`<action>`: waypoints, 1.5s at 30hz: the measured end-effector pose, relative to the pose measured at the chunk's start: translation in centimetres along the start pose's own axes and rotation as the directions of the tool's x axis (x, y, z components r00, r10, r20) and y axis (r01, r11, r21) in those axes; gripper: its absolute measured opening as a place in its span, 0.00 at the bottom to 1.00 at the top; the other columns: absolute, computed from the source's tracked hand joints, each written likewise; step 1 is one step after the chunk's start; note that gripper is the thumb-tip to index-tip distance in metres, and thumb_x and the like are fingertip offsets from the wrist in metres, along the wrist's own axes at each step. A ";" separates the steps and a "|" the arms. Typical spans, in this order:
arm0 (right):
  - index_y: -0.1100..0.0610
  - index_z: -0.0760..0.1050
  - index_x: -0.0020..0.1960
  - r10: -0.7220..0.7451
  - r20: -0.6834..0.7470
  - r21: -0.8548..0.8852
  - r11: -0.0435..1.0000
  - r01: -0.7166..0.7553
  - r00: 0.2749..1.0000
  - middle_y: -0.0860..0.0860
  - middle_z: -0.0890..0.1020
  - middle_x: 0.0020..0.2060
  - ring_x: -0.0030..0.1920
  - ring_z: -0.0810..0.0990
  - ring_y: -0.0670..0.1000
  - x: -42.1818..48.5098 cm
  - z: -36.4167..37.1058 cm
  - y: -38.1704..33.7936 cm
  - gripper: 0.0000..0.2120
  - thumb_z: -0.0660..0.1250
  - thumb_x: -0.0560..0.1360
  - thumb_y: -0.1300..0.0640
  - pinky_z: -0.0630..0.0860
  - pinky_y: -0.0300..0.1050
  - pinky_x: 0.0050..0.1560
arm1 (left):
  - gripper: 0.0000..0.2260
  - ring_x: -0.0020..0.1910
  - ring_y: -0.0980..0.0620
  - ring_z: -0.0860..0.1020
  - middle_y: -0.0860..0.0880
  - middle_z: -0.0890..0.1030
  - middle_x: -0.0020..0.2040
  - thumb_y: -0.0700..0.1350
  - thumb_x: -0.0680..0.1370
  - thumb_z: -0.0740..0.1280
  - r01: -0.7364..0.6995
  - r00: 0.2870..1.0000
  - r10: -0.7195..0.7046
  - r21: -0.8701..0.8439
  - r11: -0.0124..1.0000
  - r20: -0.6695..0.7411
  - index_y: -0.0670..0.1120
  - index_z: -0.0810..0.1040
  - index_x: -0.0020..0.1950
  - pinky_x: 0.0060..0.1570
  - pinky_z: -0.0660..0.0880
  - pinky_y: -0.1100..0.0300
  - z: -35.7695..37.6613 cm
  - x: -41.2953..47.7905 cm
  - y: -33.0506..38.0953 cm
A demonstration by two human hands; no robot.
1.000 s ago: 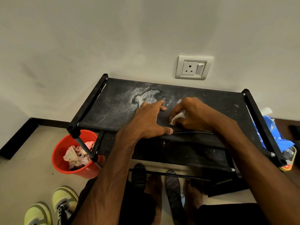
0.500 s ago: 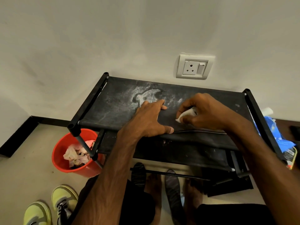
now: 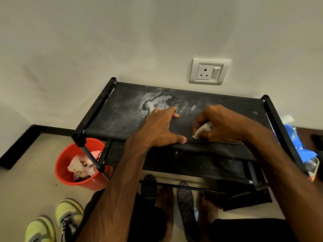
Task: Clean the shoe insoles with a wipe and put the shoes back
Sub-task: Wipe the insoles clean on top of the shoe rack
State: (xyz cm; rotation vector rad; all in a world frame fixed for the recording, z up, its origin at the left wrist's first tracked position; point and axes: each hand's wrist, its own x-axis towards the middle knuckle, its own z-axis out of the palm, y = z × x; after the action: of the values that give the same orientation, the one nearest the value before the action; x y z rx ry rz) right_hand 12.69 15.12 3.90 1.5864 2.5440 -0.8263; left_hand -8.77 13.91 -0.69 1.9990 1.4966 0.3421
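Insole (image 3: 182, 127) is lying flat along the front edge of the shoe rack's top shelf (image 3: 122, 116). It is dark against the black fabric, so its outline is showing mainly as a pale line at the near edge. Your left hand (image 3: 160, 128) is pressing down on its left end with fingers straight and thumb spread along the front edge. Your right hand (image 3: 222, 124) is bunching the white wipe (image 3: 202, 130) in curled fingers and bearing it onto the insole just right of the left hand. The hands are working close together but apart, with a bare stretch of insole between them. The step in hand appears to be the wiping pass. For a good result, you are likely needing firm downward pressure from the left hand so the insole is not sliding, and strokes running away from that anchor toward the end hidden under your right forearm. Judging by the white dust patch (image 3: 157, 103) behind the hands, you are risking picking up grit if the wipe is straying off the insole. The yellow-green shoes (image 3: 52, 222) are waiting on the floor at lower left, well apart from both hands.
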 end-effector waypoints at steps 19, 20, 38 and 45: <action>0.47 0.86 0.46 0.053 -0.025 -0.027 0.998 -0.054 0.998 0.42 0.86 0.45 0.49 0.83 0.44 0.4 0.2 -0.8 0.04 0.77 0.72 0.54 0.82 0.50 0.54 | 0.48 0.73 0.48 0.66 0.56 0.72 0.73 0.58 0.68 0.80 0.003 1.000 -0.003 -0.002 1.000 -0.006 0.50 0.57 0.80 0.70 0.68 0.43 0.0 0.1 0.0; 0.47 0.86 0.46 0.050 -0.037 -0.034 0.998 -0.051 0.998 0.43 0.86 0.45 0.48 0.83 0.44 0.5 0.4 -0.8 0.04 0.77 0.72 0.54 0.82 0.51 0.54 | 0.48 0.73 0.48 0.67 0.56 0.72 0.72 0.58 0.68 0.80 0.003 1.000 -0.003 0.001 1.000 -0.004 0.50 0.58 0.80 0.70 0.68 0.43 0.0 0.1 0.0; 0.46 0.87 0.45 0.036 -0.072 -0.007 0.999 -0.036 0.997 0.44 0.87 0.43 0.48 0.84 0.45 2.0 0.9 -0.6 0.04 0.79 0.71 0.53 0.83 0.52 0.54 | 0.46 0.72 0.50 0.66 0.55 0.72 0.71 0.56 0.68 0.80 -0.019 1.000 0.019 -0.037 0.999 -0.004 0.49 0.60 0.79 0.71 0.68 0.46 0.3 0.1 0.1; 0.46 0.87 0.46 0.046 -0.061 -0.021 0.999 -0.047 0.997 0.43 0.87 0.44 0.48 0.84 0.45 0.9 0.9 -0.5 0.04 0.78 0.71 0.53 0.83 0.50 0.53 | 0.47 0.72 0.50 0.67 0.55 0.72 0.71 0.56 0.68 0.80 -0.022 1.000 0.022 0.000 1.000 -0.001 0.48 0.59 0.80 0.71 0.68 0.46 0.1 0.0 0.2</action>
State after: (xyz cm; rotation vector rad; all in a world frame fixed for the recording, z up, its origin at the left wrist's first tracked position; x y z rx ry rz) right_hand 11.58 15.33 3.10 1.6822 2.5362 -0.7539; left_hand -8.58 13.86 -0.63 2.0169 1.4770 0.3523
